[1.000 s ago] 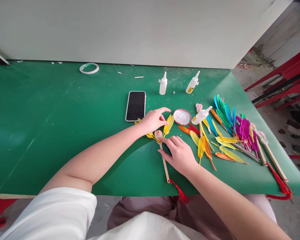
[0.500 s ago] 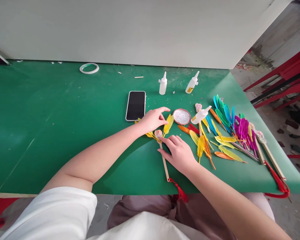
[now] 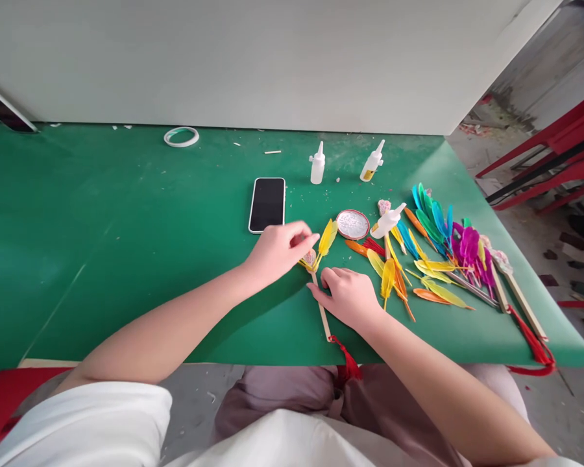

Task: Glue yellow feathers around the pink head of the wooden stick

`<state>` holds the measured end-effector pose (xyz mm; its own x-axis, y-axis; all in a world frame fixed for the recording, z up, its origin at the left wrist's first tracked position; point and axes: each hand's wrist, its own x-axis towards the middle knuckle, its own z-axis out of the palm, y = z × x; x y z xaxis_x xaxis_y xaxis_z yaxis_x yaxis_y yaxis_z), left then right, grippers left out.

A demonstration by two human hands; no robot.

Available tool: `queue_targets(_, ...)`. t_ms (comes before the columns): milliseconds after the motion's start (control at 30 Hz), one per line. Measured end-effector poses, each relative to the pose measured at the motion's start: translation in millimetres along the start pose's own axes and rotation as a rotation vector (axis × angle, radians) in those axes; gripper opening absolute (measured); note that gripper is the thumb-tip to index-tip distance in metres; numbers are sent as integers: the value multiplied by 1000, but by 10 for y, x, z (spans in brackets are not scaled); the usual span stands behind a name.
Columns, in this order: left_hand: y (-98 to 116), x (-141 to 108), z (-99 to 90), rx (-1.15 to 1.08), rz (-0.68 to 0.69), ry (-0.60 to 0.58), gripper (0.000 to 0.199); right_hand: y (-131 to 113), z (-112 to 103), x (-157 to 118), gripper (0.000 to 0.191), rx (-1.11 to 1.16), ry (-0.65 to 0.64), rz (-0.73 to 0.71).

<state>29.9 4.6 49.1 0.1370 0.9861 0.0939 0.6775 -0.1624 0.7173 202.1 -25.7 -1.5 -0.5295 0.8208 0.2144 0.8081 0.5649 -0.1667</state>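
A feather ornament lies in front of me: a pale wooden stick [image 3: 323,314] with a small pinkish head [image 3: 310,257], yellow feathers [image 3: 328,237] fanned at its top and a red tassel [image 3: 350,360] at its lower end. My left hand [image 3: 283,251] is closed above the fan's left side, hiding the feathers there; whatever its fingers pinch is hidden. Below the head, my right hand [image 3: 349,295] is curled beside the stick, its thumb across the wood. Close by sits a round shallow dish [image 3: 353,224] with whitish contents and a red rim.
Loose yellow and orange feathers [image 3: 388,279] lie to the right, with finished-looking feather sticks [image 3: 520,292] beyond. A tipped white squeeze bottle [image 3: 388,221] rests near the dish; two more bottles [image 3: 317,165] stand behind. A phone [image 3: 267,205] and a tape roll [image 3: 181,137] lie on the green table [image 3: 126,259].
My left hand has drawn back left and down from the upright yellow feathers, its fingers curling in. My right fingers have curled and shifted slightly down from the ornament's head. The view has shifted slightly.
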Motion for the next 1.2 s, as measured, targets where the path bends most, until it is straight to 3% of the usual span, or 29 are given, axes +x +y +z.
queue_targets(100, -37, -375, -43, -62, -207, -266, 48, -30, 13, 6, 22, -25, 28, -12)
queue_targets(167, -100, -558, -22, -151, -359, -359, 50, -34, 10, 7, 23, -28, 96, -21)
queue_targets(300, -115, -631, 106, -596, -523, -292, 46, -33, -52, 16, 27, 2, 327, -66)
queue_targets(433, 65, -458, 269, -981, -423, -171, 43, -47, -135, 45, 25, 10, 454, -112)
queue_targets(533, 152, -365, 372, -1072, -334, -81, 28, -12, -197, 49, 23, 87, 399, -122)
queue_targets(600, 156, -352, 414, -1088, -333, -52, 24, 64, -254, 44, 25, 261, 269, -53)
queue_targets(700, 134, -372, 428, -1074, -363, -41, 22, 235, -341, 59, 32, 679, 87, 233)
queue_targets(800, 130, -394, 419, -1024, -389, -65, 21, 369, -379, 114, 33, 1178, 2, 502)
queue_targets(900, 134, -408, 427, -984, -388, -103, 20, 403, -361, 165, 37, 1494, -14, 587)
queue_targets(1000, 127, -423, 448, -951, -371, -123, 22, 392, -325, 173, 31, 1564, 31, 590)
queue_targets(1200, 118, -444, 456, -863, -385, -121, 24, 415, -283, 130, 27, 1447, 52, 594)
